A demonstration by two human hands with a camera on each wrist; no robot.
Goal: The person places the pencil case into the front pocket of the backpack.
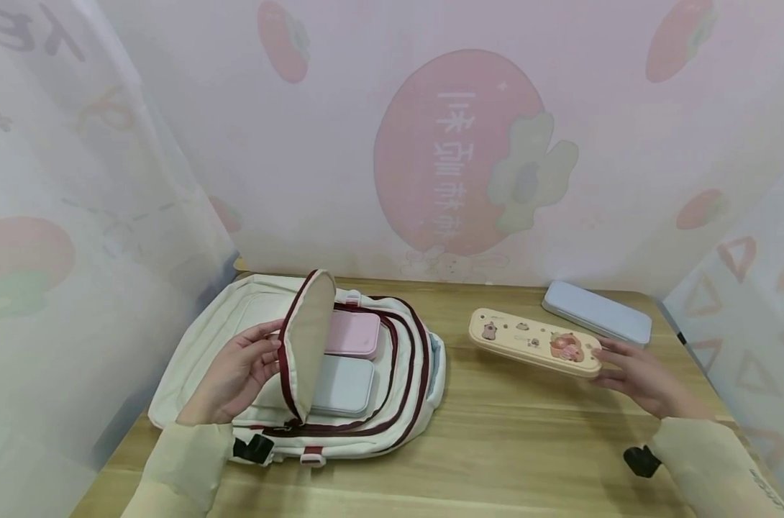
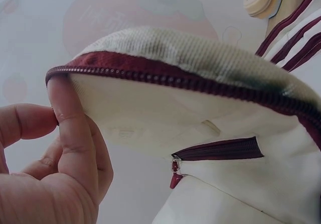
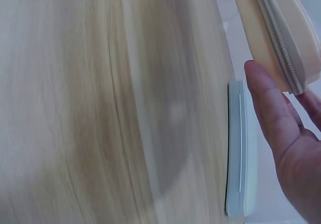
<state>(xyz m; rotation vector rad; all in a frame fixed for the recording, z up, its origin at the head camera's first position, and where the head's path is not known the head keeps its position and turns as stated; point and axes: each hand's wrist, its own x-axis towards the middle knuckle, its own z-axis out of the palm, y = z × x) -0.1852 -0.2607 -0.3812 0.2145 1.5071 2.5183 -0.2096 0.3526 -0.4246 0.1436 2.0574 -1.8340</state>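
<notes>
A cream backpack with dark red piping lies on the table at left. My left hand pinches the edge of its raised front pocket flap; in the left wrist view the dark zipper teeth run along that edge. Inside the pocket sit a pink case and a pale blue case. My right hand grips the right end of a yellow pencil case with cartoon prints, held above the table. Its zipper shows in the right wrist view.
A light blue pencil case lies at the table's back right. The wooden table meets printed cloth behind, with cloth hanging at both sides too. A small slit pocket zipper shows on the backpack.
</notes>
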